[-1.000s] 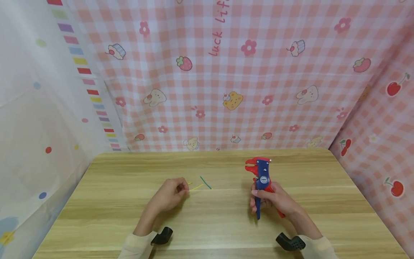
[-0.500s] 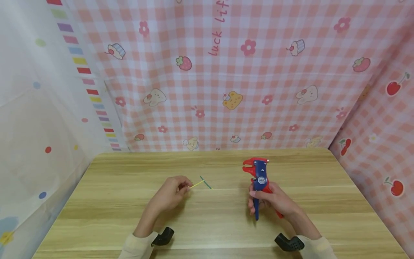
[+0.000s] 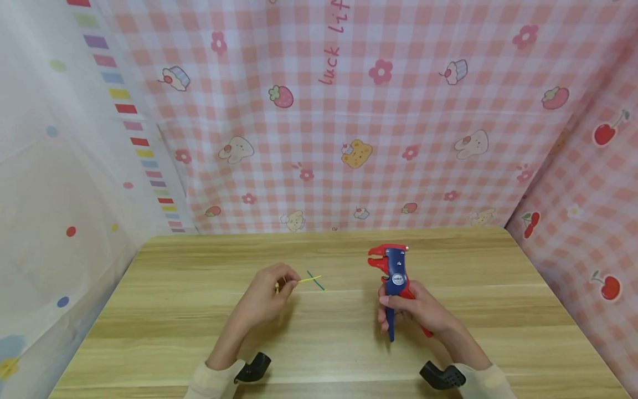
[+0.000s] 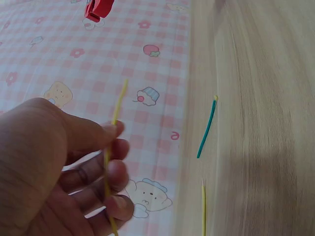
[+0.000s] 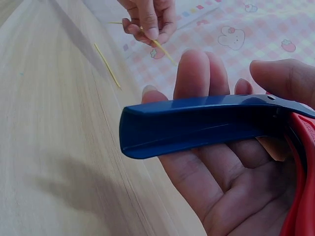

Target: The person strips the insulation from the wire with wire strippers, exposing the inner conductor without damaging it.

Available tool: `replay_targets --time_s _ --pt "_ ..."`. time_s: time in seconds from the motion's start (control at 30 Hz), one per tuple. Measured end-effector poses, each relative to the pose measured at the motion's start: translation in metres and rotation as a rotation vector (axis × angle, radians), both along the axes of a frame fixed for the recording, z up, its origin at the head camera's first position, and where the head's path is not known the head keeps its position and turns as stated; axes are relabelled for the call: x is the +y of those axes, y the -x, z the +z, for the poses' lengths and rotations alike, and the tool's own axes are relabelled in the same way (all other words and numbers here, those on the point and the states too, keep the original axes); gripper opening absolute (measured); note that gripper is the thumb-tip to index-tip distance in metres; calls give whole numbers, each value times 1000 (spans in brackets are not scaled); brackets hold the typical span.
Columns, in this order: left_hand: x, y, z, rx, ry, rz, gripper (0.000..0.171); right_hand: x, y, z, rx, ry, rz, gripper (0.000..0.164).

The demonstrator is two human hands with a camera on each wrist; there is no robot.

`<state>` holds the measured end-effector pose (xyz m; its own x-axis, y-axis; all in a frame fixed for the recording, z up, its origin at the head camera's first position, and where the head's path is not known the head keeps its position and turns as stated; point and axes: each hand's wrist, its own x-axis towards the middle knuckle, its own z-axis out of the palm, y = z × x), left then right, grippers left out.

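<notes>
Between thumb and fingertips, my left hand (image 3: pixel 271 291) pinches a thin yellow wire (image 4: pixel 118 105). One end of it points right, and in the head view it overlaps a short green wire (image 3: pixel 313 275) on the table. A second yellow wire (image 4: pixel 204 211) lies on the tabletop, its near end showing bare strands; my left hand mostly hides it in the head view. My right hand (image 3: pixel 416 310) grips red and blue wire strippers (image 3: pixel 397 271) by the handles, upright, with the red jaws apart and facing left. Nothing shows between those jaws.
The wooden table (image 3: pixel 339 354) reaches back to a pink checked cloth (image 3: pixel 329 122). More printed cloth (image 3: pixel 593 233) hangs at the right and a white dotted sheet (image 3: pixel 55 194) at the left. Black camera mounts sit at both wrists.
My left hand has risen slightly and shifted right, carrying the yellow wire across the green one. The wire strippers in my right hand have drifted a little left.
</notes>
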<state>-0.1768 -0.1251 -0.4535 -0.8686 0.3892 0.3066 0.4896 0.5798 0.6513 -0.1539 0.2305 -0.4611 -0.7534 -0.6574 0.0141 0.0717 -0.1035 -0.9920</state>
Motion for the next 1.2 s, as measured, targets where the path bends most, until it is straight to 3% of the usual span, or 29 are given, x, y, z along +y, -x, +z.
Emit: replay_targets --time_s 0.37,0.63,1.03,1.2 --pt "8 -5 7 96 -114 33 8 -10 -5 5 5 36 42 12" --pt "16 -10 15 146 -172 1 5 -16 -8 6 -2 39 65 13" --pt "22 -15 23 184 -170 -31 7 -26 -14 8 -15 89 106 11" --pt "24 -18 25 186 -169 -34 7 -29 -15 8 -31 62 106 10"
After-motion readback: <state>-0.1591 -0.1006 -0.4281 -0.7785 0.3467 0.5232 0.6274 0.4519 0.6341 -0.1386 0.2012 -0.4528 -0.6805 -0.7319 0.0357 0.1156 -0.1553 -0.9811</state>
